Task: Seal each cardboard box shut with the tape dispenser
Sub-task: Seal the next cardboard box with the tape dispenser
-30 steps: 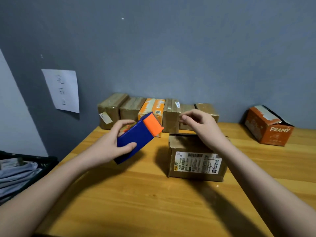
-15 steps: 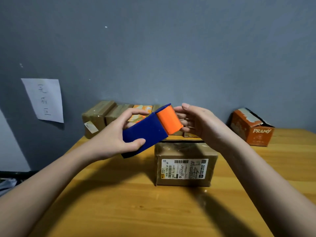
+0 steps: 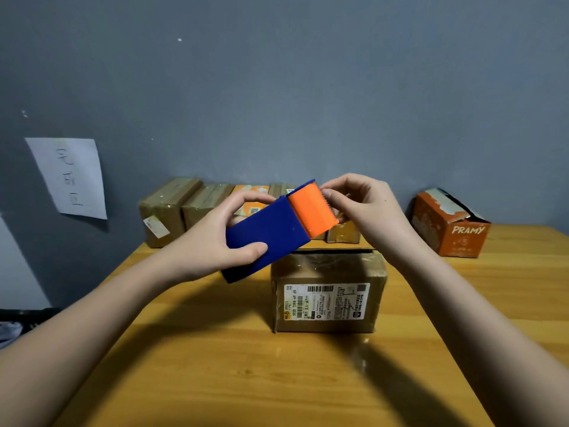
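my left hand (image 3: 221, 238) grips the blue body of the tape dispenser (image 3: 271, 232) at mid-frame, above the cardboard box (image 3: 328, 291) standing just below centre; it looks light, stiff plastic, best held by that body. my right hand (image 3: 363, 208) pinches at the orange toothed end, probably the tape's thin, sticky tip, so i'd keep off the teeth

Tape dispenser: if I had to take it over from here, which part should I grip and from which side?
Grip the tape dispenser by its long blue body, coming from its lower left end, as the left hand does now, thumb on the flat near face and fingers over the top. That flat body probably gives the surest hold. Stay off the orange end, where the toothed edge is and the right hand pinches.
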